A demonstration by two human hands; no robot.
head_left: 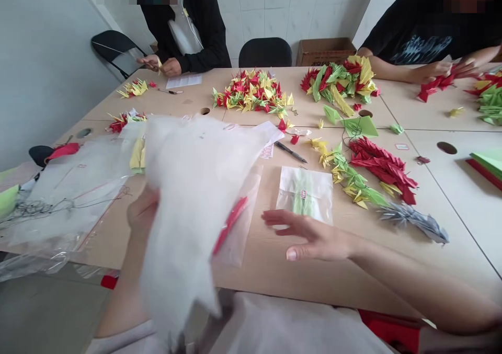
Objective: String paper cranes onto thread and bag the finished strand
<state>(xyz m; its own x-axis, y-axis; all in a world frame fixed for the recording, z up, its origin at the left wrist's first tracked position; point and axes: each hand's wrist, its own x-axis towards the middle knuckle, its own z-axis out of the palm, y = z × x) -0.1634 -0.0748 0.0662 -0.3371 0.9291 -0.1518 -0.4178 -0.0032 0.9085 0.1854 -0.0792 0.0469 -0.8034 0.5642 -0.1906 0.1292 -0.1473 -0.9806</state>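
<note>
From the head camera, the left hand (143, 213) is raised at about eight o'clock in the picture, gripping a bundle of thin clear plastic bags (188, 197) that stands up, blurred, in front of the bench (274, 270); the fingers are mostly hidden behind the film, but the grasp itself is plain. The right hand (314, 236) lies low at about five o'clock, fingers spread and flat, holding nothing, its fingertips just short of a small sealed packet (305, 194) with pale green paper inside, which lies flat on the bench just beyond them, toward twelve o'clock. A bag with a red strip (235, 218) lies partly beneath the held bundle, between the two hands. To handle this well, it seems wise to keep the bundle lifted clear so its loose film does not sweep the folded pieces, and to press the packet down with flat fingers before pinching an edge, since slick plastic slides on a smooth top. Further out, at about two o'clock, a string of red, yellow and green folded paper pieces (368, 176) lies across the bench, and a pen (290, 151) rests near the middle. Two other people sit at the far side, their hands busy with similar paper.
</note>
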